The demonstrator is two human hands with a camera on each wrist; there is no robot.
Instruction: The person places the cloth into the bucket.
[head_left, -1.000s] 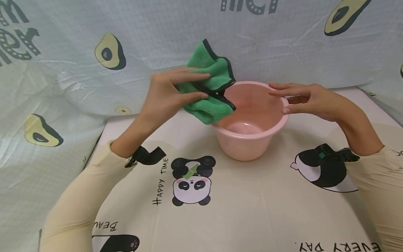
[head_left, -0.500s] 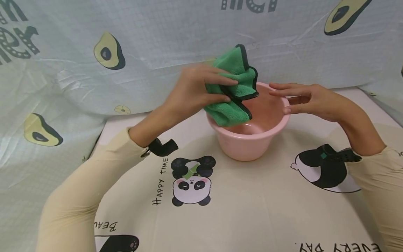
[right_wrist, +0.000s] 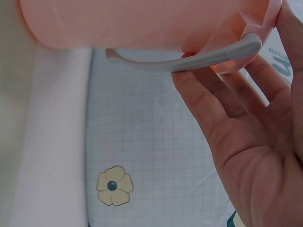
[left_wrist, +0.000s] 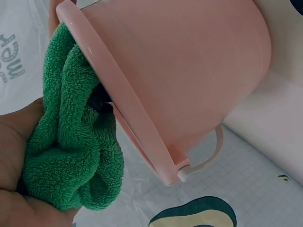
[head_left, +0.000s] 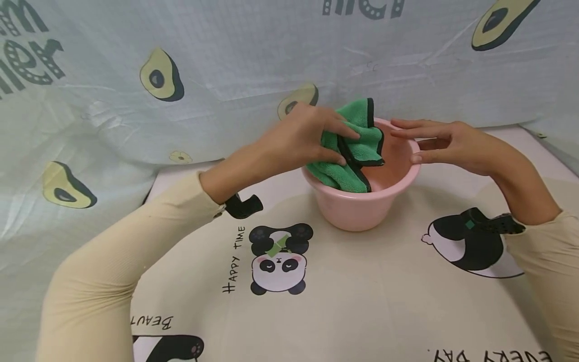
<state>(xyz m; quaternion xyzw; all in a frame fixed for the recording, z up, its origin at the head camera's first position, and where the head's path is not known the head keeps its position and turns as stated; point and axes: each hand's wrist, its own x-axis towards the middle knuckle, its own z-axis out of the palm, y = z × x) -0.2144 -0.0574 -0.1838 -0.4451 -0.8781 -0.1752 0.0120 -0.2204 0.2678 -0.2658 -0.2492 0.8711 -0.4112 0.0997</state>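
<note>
My left hand [head_left: 312,128] grips a folded green cloth [head_left: 359,143] with black edging. Part of the cloth is down inside a pink plastic bucket [head_left: 357,211], against its near-left wall. The left wrist view shows the fluffy cloth [left_wrist: 71,142] bunched between thumb and fingers beside the bucket's rim. My right hand [head_left: 457,143] holds the bucket's right side, with thumb and fingers on the rim. In the right wrist view some fingers pass behind the grey handle [right_wrist: 203,60]. Whatever lies under the cloth in the bucket is hidden.
The bucket stands upright on a table with a cream cover [head_left: 353,311] printed with pandas and lettering. Close behind it hangs a pale sheet [head_left: 226,55] with avocado prints. Dark straps [head_left: 244,206] circle the wrists.
My left hand has carried the cloth rightward over the bucket, then lowered it partly inside. The right hand and the bucket have stayed in place.
</note>
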